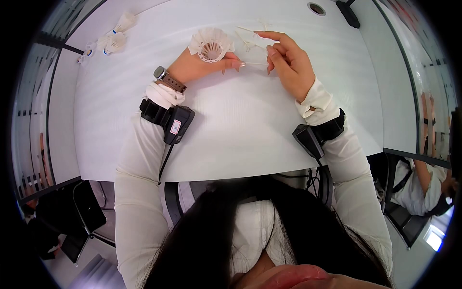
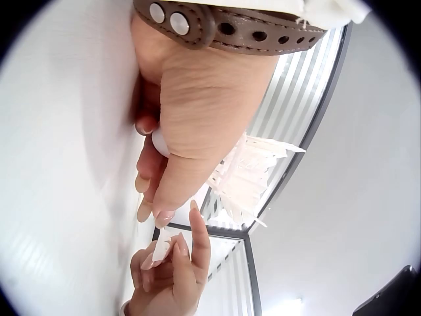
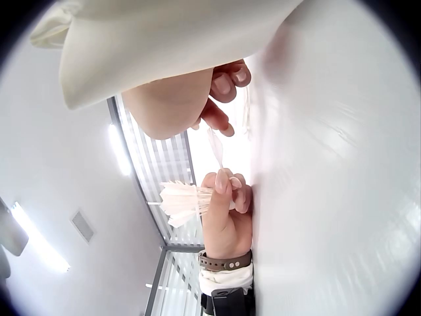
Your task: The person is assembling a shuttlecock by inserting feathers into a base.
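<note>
My left hand (image 1: 195,66) grips a white feather shuttlecock (image 1: 210,44), its feather skirt pointing up and its round base mostly hidden in the fingers. In the left wrist view the skirt (image 2: 245,174) fans out behind the thumb. A single white feather (image 3: 216,147) spans the gap between the two hands. The left thumb and fingertips meet one end of it. My right hand (image 1: 292,66) pinches the other end with its thumb and fingers, the index finger stretched out above. Several loose feather pieces (image 1: 246,43) lie on the table just beyond the right fingers.
Several more shuttlecocks (image 1: 114,43) with blue bands lie at the far left of the white table (image 1: 231,130). A round cable hole (image 1: 316,8) and a black object (image 1: 347,14) are at the back right. Partition walls (image 1: 395,62) flank the table.
</note>
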{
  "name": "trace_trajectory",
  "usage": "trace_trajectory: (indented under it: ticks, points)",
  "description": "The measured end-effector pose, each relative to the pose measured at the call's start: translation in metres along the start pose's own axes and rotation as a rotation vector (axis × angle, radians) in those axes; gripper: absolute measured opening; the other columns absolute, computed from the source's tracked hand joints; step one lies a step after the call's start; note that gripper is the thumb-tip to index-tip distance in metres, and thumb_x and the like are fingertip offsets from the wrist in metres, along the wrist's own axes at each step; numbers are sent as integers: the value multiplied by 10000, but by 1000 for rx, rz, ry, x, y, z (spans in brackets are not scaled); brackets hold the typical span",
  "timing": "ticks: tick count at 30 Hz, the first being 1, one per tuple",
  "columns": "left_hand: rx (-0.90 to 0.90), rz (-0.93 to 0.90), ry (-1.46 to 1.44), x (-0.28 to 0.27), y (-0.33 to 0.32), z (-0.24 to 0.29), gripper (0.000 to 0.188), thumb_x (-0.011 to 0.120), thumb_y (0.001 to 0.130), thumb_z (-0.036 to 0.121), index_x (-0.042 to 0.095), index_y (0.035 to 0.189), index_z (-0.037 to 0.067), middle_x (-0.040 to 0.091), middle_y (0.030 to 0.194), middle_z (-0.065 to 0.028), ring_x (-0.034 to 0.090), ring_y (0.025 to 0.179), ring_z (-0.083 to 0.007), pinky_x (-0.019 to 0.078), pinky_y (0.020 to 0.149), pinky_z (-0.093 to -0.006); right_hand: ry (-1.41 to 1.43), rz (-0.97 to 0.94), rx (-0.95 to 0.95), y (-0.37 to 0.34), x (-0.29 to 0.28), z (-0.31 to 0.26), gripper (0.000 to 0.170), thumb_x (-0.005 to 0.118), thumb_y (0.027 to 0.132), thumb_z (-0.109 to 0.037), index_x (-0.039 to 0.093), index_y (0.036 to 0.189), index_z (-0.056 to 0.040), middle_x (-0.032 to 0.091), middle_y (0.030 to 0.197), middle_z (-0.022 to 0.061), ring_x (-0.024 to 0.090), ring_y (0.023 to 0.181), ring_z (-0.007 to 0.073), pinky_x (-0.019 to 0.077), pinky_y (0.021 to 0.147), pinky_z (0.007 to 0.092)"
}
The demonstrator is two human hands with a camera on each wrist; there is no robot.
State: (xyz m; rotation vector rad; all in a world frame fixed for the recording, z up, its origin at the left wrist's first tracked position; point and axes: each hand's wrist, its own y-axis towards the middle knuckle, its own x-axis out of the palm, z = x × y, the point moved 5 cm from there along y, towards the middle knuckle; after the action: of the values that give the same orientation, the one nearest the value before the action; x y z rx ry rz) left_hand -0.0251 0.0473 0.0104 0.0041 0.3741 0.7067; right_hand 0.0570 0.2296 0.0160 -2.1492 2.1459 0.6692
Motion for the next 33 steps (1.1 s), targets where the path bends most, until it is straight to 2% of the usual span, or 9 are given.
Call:
trace_trajectory:
  ticks: [8,22,33]
  points:
    - [-44,20,-16,1,-1,1,169,804,821,164,701,897,54,722,805,-17,645,747,-90,519,707,-256,-20,6,10,0,-2,-2,304,439,994,-58,552,1275,-68,532,635,21,513,598,106,435,595,267]
    - [-25,17,46,0,-1,3,193,796,827,160,693,941,44,726,824,-27,650,757,-94,520,669,-257,-8,30,7,0,-3,1,305,443,995,-68,548,1281,-71,535,624,10,465,570,82,398,562,251]
    - [-42,1,35,1,-1,4,183,789,837,159,691,942,46,726,826,-28,656,768,-97,528,662,-261,-1,23,11,0,-3,1,299,445,998,-75,546,1279,-61,529,633,11,478,589,89,407,584,257]
